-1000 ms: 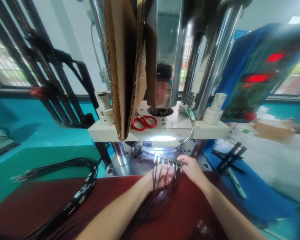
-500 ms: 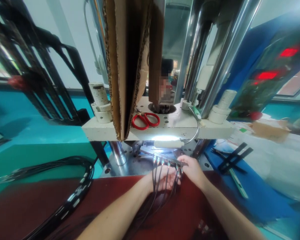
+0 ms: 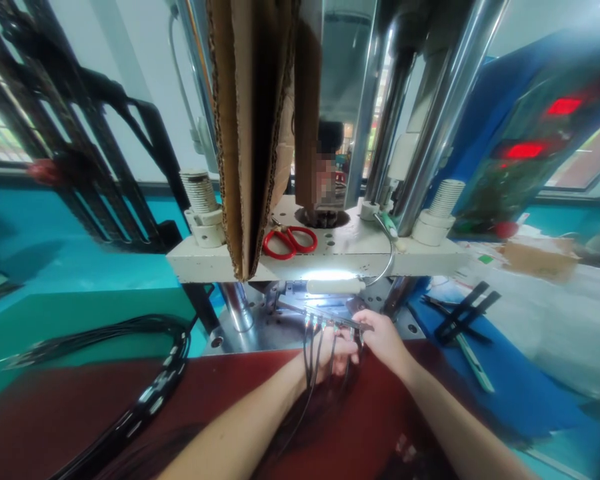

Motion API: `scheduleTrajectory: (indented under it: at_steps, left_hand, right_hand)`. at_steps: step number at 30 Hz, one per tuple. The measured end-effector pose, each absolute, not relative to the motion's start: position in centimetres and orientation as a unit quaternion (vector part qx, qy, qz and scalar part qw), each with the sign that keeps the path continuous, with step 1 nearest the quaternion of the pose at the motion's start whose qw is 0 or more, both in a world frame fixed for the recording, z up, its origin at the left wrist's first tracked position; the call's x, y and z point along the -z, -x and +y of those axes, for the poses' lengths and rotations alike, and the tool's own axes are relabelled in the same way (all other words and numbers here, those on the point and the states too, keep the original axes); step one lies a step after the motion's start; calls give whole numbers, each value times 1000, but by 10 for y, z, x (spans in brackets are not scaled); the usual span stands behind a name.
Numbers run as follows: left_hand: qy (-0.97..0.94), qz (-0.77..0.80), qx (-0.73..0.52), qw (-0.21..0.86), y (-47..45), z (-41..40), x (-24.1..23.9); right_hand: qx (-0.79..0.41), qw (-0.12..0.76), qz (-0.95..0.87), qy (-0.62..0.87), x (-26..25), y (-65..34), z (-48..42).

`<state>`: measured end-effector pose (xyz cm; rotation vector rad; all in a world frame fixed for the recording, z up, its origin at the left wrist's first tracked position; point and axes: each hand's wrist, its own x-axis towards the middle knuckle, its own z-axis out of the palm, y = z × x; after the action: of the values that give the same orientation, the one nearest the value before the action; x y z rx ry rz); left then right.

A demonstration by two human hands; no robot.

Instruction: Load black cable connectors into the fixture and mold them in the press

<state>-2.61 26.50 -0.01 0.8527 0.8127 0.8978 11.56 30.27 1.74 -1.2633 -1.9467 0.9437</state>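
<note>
My right hand is closed on the right end of a long, narrow metal bar, which slants down to the right in front of the press. Several thin black cables hang from its front edge, their bright ends set along it. Underneath, my left hand has its fingers curled and pinched around a cable near the bar's right end. Other cables pass in front of that palm. The fingertips of my left hand are partly hidden and slightly blurred.
Red-handled scissors lie on the press plate beside upright cardboard. A lit lamp hangs below the plate's edge. A bundle of black cables curves at left; a green-handled cutter lies on blue material at right.
My left hand's fingers have moved from loosely spread, palm up, to curled in around a cable near the bar's right end. My right hand keeps its hold on the bar.
</note>
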Motion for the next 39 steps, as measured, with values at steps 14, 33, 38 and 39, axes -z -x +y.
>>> scheduleTrajectory:
  at_steps: [14,33,38,39]
  left_hand:
    - [-324,358,-429,764,37,270,16]
    - [-326,331,-499,732,33,274,25]
    - [-334,331,-485,737,35,274,20]
    - [-331,331,-461,754,38,275,18]
  right_hand:
    - [-346,308,-737,492,-17,-119,304]
    - [-266,287,-778,491,-20,-121,301]
    - [-279,289,-784,474,-18,-122,302]
    - [-297,295,-779,468,-17,-123,303]
